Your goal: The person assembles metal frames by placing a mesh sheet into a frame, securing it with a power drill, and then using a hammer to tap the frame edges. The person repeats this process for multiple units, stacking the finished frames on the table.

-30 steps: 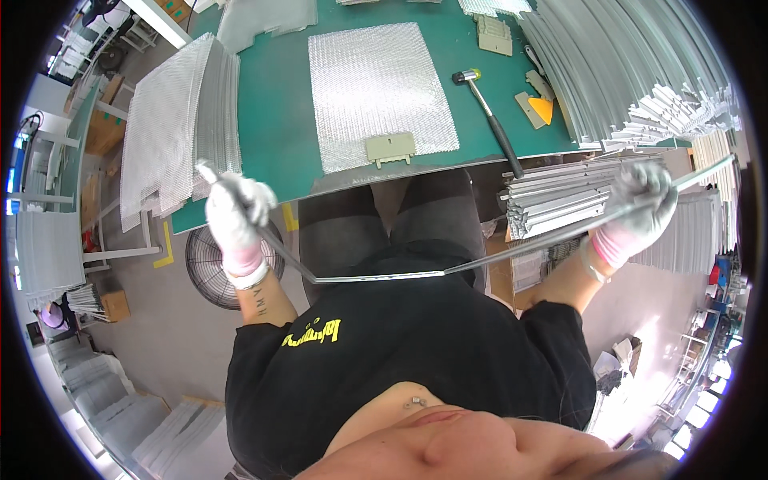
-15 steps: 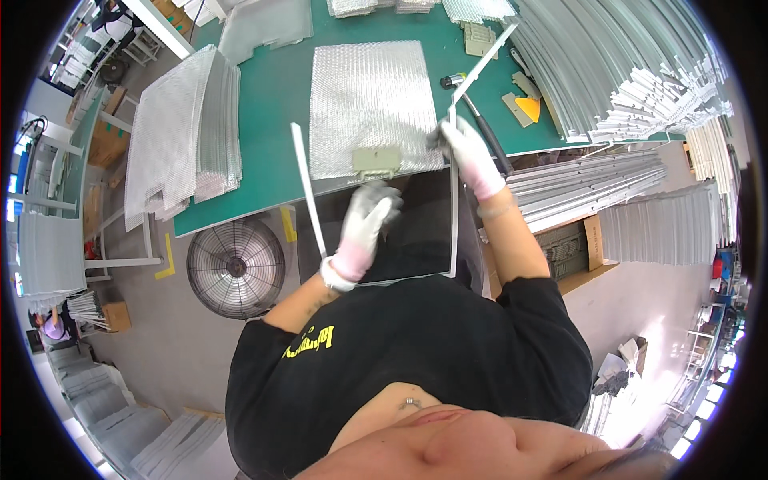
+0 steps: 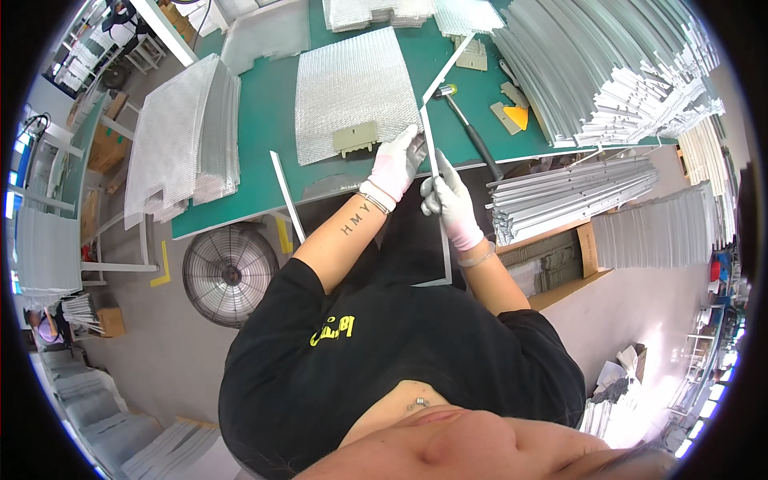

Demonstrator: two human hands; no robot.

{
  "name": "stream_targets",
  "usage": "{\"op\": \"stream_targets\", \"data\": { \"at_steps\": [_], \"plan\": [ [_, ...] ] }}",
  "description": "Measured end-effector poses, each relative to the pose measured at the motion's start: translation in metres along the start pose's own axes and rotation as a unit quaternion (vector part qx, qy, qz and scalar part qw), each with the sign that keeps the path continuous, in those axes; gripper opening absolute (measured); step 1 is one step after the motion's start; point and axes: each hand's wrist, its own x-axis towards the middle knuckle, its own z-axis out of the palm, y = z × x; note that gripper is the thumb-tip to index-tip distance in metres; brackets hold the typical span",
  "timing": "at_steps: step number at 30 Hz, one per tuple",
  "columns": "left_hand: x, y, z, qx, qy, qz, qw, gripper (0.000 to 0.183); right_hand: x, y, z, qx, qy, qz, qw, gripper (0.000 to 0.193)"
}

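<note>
A thin silver-white metal frame strip (image 3: 446, 248), bent at corners, stands over the table's front edge. One end (image 3: 452, 62) slants up across the table, and another arm of it (image 3: 286, 196) shows left of my left forearm. My left hand (image 3: 398, 166), gloved white with grey fingertips, pinches the strip near its upper bend. Just below, my gloved right hand (image 3: 450, 206) is closed round the same strip. Beyond them lies a silver mesh sheet (image 3: 352, 80), with a grey-green plastic piece (image 3: 355, 138) on its near edge. My left forearm hides part of the frame.
A hammer (image 3: 478, 142) and a yellow scraper (image 3: 516, 118) lie on the green table (image 3: 264, 136). Mesh sheets (image 3: 180, 132) stand stacked at left; metal strips (image 3: 592, 64) pile up at right. Below are a floor fan (image 3: 231, 275) and an open carton (image 3: 588, 252).
My left hand has moved right and up from near the plastic piece to the strip. My right hand has slid lower along it. The frame has turned, its near side now by my body.
</note>
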Motion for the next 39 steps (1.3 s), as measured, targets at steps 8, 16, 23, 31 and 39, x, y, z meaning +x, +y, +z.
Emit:
{"op": "stream_targets", "data": {
  "at_steps": [8,16,23,31,39],
  "plan": [
    [-0.002,-0.001,0.009,0.0,0.002,0.036,0.999,0.02,-0.013,-0.003,0.001,-0.014,-0.011,0.014,1.0,0.061],
    [-0.002,-0.004,0.013,0.017,0.011,0.038,0.999,0.02,-0.023,-0.01,0.009,-0.078,0.001,0.015,0.997,0.059],
    [-0.001,0.004,0.002,0.067,0.01,0.028,0.997,0.018,-0.022,-0.009,0.005,-0.053,-0.012,0.017,0.998,0.06],
    [0.006,0.0,-0.002,0.08,-0.005,0.093,0.992,0.022,-0.019,-0.005,0.017,-0.179,0.027,0.02,0.983,0.064],
    [0.006,0.003,0.001,0.105,0.054,0.087,0.989,0.024,-0.027,0.004,0.017,-0.242,0.01,-0.009,0.97,0.062]
  ]
}}
